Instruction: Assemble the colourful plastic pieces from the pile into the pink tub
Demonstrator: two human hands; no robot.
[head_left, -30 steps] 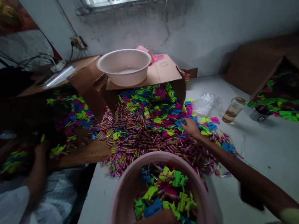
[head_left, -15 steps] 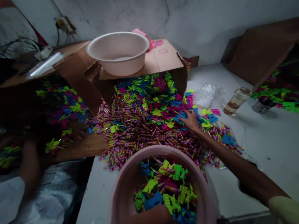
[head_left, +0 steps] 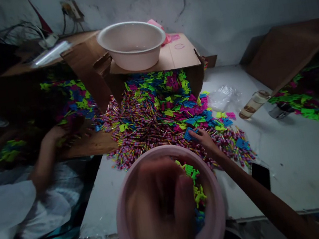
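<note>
My left hand (head_left: 158, 205) looms large and blurred over the pink tub (head_left: 214, 183), its fingers curled; whatever they hold is hidden. Inside the tub lie green, yellow and blue plastic pieces (head_left: 195, 174), partly covered by that hand. Beyond the tub's right rim, my right hand (head_left: 207, 142) pinches a flat blue plastic piece (head_left: 188, 134) between thumb and fingers. That piece is just above a heap of small striped sticks (head_left: 139, 143). More flat plastic pieces (head_left: 175, 104) in green, blue and magenta spill from a cardboard box (head_left: 197, 76) behind the heap.
A white basin (head_left: 137, 58) rests on the box. To the right are a clear plastic bag (head_left: 225, 98), a bottle (head_left: 253, 105), a dark cup (head_left: 280, 110), a phone (head_left: 260, 176) and another box (head_left: 286, 53). At left, a co-worker's arm (head_left: 45, 157) reaches into similar pieces.
My left hand has risen from the tub's near side to above its middle. My right hand, with a blue piece, has come nearer the tub. The co-worker's hand has moved right.
</note>
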